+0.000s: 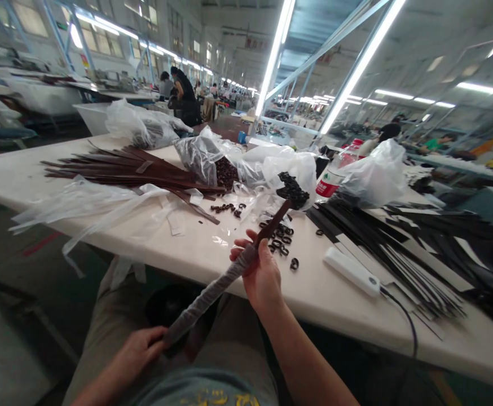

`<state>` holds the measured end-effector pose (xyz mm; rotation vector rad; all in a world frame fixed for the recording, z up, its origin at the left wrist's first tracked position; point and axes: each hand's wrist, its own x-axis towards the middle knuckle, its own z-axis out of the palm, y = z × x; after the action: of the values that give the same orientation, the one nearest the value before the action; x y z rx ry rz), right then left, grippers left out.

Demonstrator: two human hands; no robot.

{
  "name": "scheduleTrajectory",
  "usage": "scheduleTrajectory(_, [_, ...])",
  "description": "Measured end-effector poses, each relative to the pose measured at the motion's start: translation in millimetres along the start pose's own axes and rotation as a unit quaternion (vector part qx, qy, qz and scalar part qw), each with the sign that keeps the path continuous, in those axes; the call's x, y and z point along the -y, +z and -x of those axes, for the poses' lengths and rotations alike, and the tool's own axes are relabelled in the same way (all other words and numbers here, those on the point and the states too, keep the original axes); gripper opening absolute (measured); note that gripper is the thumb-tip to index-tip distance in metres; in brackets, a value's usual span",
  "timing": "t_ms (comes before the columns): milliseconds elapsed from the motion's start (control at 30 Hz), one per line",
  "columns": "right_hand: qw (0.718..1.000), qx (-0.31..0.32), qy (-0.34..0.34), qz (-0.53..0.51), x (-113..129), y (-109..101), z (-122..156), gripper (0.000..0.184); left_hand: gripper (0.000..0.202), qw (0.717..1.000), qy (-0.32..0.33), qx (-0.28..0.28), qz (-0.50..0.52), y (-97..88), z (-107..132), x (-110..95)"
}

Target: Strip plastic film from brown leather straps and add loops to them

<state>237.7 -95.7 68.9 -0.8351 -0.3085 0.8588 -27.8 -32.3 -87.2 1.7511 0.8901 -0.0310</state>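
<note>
A dark brown leather strap [274, 223], mostly wrapped in a wrinkled clear plastic sleeve [212, 296], slants from my lap up over the table edge. My right hand [264, 276] closes around it where the bare brown end comes out of the sleeve, thumb on top. Down at the lower end, my left hand [139, 349] pinches the sleeved part near my lap. Just past my right hand lie several small black loops [280, 242] on the table. Beyond the strap's tip is a clump of black pieces [293, 190] in an opened plastic bag.
Brown straps [136, 169] are fanned out at left beside empty plastic sleeves [102, 206]. Black straps [382, 254] cover the right side, next to a white corded device [352, 272]. Plastic bags [145, 124] and a red-labelled bottle [333, 175] stand behind. People [183, 90] sit farther off.
</note>
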Motion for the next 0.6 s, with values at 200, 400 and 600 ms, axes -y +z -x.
scheduleTrajectory(200, [1.0, 0.013, 0.014, -0.009, -9.5, -5.6, -3.5, 0.034, 0.039, 0.999, 0.005, 0.034, -0.034, -22.5, 21.2, 10.1])
scheduleTrajectory(400, [0.997, 0.043, 0.058, 0.005, -20.6, -8.4, -0.5, 0.043, 0.039, 0.998, -0.037, -0.019, -0.044, -44.3, 42.2, 3.8])
scheduleTrajectory(600, [0.988, 0.054, 0.147, 0.001, -30.9, -2.1, 9.1, 0.043, 0.042, 0.998, -0.05, -0.012, -0.024, -38.3, 44.1, 0.1])
